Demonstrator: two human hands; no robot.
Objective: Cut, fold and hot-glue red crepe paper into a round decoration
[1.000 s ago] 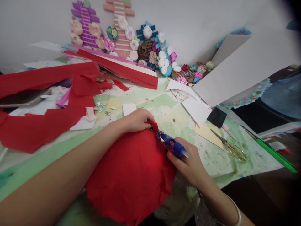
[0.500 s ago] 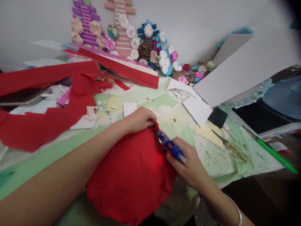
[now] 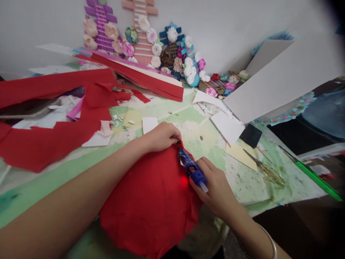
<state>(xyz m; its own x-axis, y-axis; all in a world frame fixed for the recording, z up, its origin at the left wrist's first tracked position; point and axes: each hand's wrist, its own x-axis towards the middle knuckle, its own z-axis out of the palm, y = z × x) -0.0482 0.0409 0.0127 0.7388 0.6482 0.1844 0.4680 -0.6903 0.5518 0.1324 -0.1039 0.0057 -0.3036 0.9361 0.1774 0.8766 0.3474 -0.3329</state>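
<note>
Red sheet (image 3: 151, 205), lower centre, is having its upper edge pinched by the left hand (image 3: 163, 137), probably steadying it for the glue gun (image 3: 192, 169); the right hand's (image 3: 214, 187) fingers are curling round that. Outward, scissors (image 3: 269, 173) are lying centre right.

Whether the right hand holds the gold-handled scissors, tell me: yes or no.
No, the right hand holds the blue glue gun, and the scissors lie on the table.
</note>
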